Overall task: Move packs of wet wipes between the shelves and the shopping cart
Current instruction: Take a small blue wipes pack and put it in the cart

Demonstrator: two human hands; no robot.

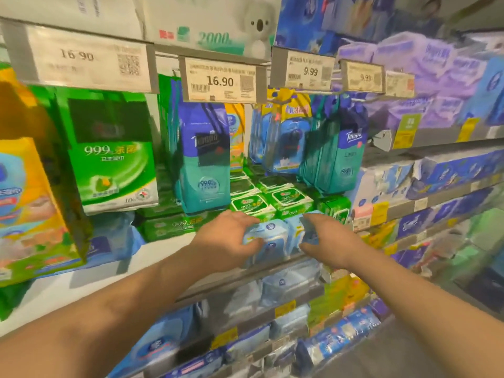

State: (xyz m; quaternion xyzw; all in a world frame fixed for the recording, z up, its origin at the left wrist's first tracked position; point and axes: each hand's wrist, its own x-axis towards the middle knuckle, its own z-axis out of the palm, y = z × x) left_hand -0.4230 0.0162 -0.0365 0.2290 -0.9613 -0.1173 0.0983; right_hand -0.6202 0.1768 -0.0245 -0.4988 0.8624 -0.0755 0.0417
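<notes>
Pale blue film is crinkling under both hands at the front lip of the white shelf (163,249). The left hand (226,238) is curling over a light blue pack of wipes (268,238), fingers on top and thumb pinching from below. Just right of those fingers, the right hand (327,241) is pinching a second blue pack (298,231), fingers on its upper edge and thumb at its lower corner.

To my eye each hand should be holding its own pack squarely, without snagging the green packs (270,204) lying just beyond the fingertips (soft wrappers slip easily).

I cannot tell whether the packs are arriving or leaving; no cart is showing. Motion is blurring everything, the blue packs' print is unreadable, and the lower shelves below the wrists are smearing together.
</notes>
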